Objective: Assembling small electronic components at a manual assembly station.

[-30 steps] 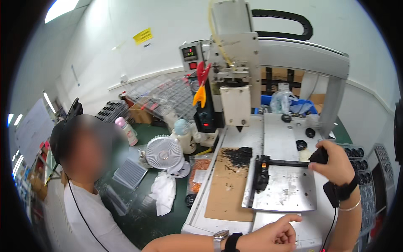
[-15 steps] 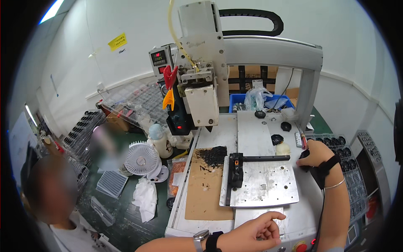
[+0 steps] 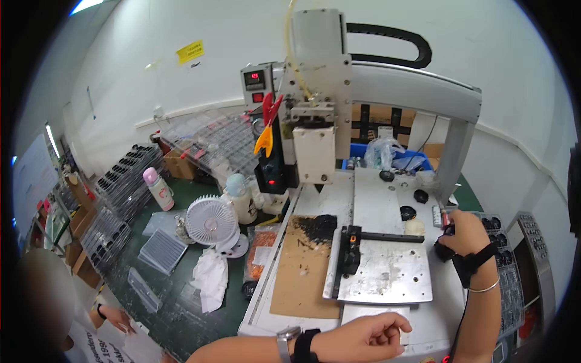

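Observation:
My left hand (image 3: 376, 336) hovers over the front of the machine, below the metal plate (image 3: 386, 273). Its fingers are loosely curled and apart, with nothing visible in them. To the right of the plate, my right hand (image 3: 469, 235) is closed on a black plastic part (image 3: 445, 249), partly hidden by the fingers. A black rail with a block (image 3: 349, 251) lies along the plate's left and upper edges. Behind the plate sit a black round part (image 3: 408, 212) and a pale round lump (image 3: 414, 227). Left of it lies brown cardboard (image 3: 302, 284) with black residue (image 3: 318, 227).
The dispensing head (image 3: 315, 154) hangs from the gantry (image 3: 417, 81) above the plate. At the right stand clear trays of black parts (image 3: 508, 266). A white fan (image 3: 212, 221), a crumpled cloth (image 3: 210, 284) and a person's hand (image 3: 118, 319) are at the left.
The whole view has shifted slightly, moving the machine to the right. My right hand's black part shows more plainly now. A person's hand has come into sight at the lower left.

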The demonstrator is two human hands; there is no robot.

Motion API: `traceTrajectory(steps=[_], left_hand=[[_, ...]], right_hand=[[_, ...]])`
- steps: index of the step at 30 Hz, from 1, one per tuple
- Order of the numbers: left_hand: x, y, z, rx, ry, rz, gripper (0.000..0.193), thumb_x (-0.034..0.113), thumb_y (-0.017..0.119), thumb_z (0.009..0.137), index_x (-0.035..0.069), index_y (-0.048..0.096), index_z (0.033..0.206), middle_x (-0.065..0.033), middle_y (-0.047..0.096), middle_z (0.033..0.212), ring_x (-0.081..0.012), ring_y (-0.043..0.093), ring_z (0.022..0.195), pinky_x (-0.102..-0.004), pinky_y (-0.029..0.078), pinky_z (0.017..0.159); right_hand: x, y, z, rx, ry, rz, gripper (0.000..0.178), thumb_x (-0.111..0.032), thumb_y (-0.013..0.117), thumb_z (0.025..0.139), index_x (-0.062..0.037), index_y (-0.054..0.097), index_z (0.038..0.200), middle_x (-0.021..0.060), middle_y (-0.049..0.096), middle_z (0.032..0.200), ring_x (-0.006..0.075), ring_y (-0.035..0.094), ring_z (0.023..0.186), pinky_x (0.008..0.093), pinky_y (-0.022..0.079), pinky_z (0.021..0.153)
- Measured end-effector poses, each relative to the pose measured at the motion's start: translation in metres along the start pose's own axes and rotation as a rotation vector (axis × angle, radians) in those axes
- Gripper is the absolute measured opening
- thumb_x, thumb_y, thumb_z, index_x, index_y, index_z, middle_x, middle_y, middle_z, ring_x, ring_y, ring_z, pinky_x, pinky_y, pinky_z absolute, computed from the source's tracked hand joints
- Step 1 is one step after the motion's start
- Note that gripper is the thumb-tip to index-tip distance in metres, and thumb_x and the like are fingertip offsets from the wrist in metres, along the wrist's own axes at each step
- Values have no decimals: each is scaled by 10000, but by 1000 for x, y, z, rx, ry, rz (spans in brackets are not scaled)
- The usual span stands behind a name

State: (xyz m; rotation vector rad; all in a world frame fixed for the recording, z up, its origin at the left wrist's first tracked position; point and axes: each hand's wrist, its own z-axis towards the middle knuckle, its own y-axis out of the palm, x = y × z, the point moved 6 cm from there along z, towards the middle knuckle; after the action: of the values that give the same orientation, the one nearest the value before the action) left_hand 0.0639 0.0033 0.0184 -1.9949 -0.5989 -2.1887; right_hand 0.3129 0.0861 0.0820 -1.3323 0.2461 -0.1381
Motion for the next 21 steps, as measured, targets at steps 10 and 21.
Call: traceTrajectory(steps=[10,21], left_hand=[[62,-104,-21,493,84,-93,64,82,613,865,44,621,814,47,558,719,-9,447,624,-161,343,535],[69,-141,0,833,32,722,263,207,735,760,-38,675,832,-1,596,651,-52,509,590,-211,411,538]], right_hand=[[-150,-13,-49,-128,-682,448,427,-96,711,689,-62,593,1099,136,558,974,294,564,886,352,468,784],[-155,5,-48,-194,-715,351,452,-157,688,726,-98,583,1162,157,569,919,310,570,897,371,471,791]])
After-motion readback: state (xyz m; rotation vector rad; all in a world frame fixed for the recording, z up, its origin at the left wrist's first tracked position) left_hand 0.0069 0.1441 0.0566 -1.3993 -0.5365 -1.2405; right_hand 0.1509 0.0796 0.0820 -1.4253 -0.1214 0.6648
